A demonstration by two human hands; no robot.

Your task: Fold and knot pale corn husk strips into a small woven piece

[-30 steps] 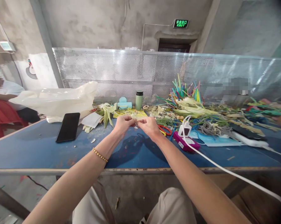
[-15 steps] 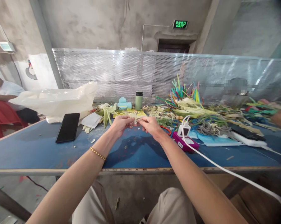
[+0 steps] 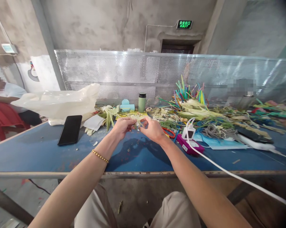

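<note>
Above the blue table [image 3: 90,161], my left hand [image 3: 122,127] pinches a small pale piece of corn husk [image 3: 135,118] between thumb and fingers. My right hand [image 3: 153,129] is close against the husk's right side, its fingers curved and a gap showing between thumb and forefinger. The husk's lower part is partly hidden by my fingers. Behind both hands lie a yellow sheet [image 3: 127,114] and a green bottle [image 3: 141,103] with a black lid. Longer green-white corn husks [image 3: 110,114] lie just left of them.
A black phone [image 3: 70,129], white paper [image 3: 93,122] and a large plastic bag [image 3: 59,103] occupy the left. To the right are a purple power strip [image 3: 189,145] with a white cable, cord bundles [image 3: 217,131] and coloured stems [image 3: 188,91]. A person [image 3: 11,91] sits far left.
My right thumb and forefinger have parted from their pinch at the husk. My left hand keeps its pinch and has shifted slightly left since the first frame.
</note>
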